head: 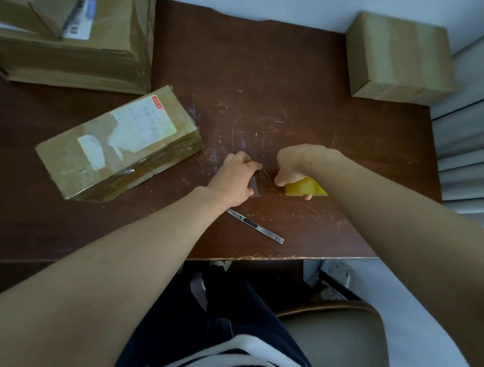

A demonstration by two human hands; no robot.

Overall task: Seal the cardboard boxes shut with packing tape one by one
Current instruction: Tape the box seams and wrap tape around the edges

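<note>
My right hand [293,167] grips a yellow roll of packing tape [304,187] just above the brown table [316,124]. My left hand [235,178] pinches the free end of the clear tape strip [254,187], pulled out between the two hands. A long cardboard box [117,144] with torn white labels lies left of my hands, glossy tape over its sides. Another plain cardboard box [399,57] stands at the table's far right corner.
A metal utility knife [255,225] lies on the table just below my left hand. Larger taped boxes [63,44] are stacked at the far left. A chair seat [333,334] and my legs show below the table's near edge [266,257].
</note>
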